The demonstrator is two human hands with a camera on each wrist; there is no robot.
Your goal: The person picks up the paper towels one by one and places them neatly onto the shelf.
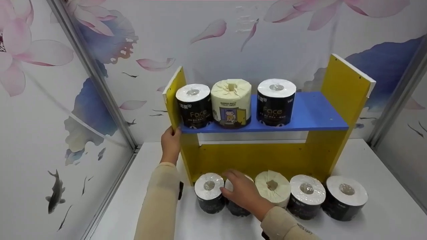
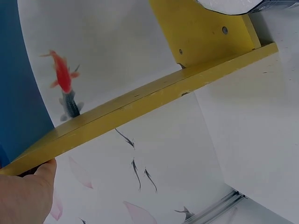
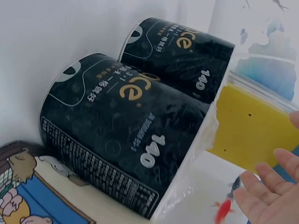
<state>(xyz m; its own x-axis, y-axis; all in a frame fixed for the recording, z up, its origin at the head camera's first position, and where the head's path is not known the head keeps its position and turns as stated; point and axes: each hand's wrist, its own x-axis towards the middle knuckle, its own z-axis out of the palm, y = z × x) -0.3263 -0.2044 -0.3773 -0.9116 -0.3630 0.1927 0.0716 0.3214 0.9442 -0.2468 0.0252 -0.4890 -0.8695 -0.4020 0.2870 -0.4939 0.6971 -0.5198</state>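
My left hand (image 1: 170,145) grips the left side panel (image 1: 173,93) of a yellow shelf unit at the blue board's level; the left wrist view shows it at the panel's edge (image 2: 117,122). My right hand (image 1: 245,193) hovers over a black-wrapped toilet paper roll (image 1: 237,209) on the table, hiding part of its white top. In the right wrist view the fingers (image 3: 268,179) are spread loosely, apart from the black rolls (image 3: 121,121). Beside that roll stand another black one (image 1: 210,204) and a cream-wrapped roll (image 1: 282,190).
On the blue shelf board (image 1: 312,108) stand a black roll (image 1: 196,111), a cream roll (image 1: 231,103) and another black roll (image 1: 275,108). Two more black rolls (image 1: 306,203) stand at the right on the white table (image 1: 383,186). Flower-printed wall panels (image 1: 233,43) surround the table.
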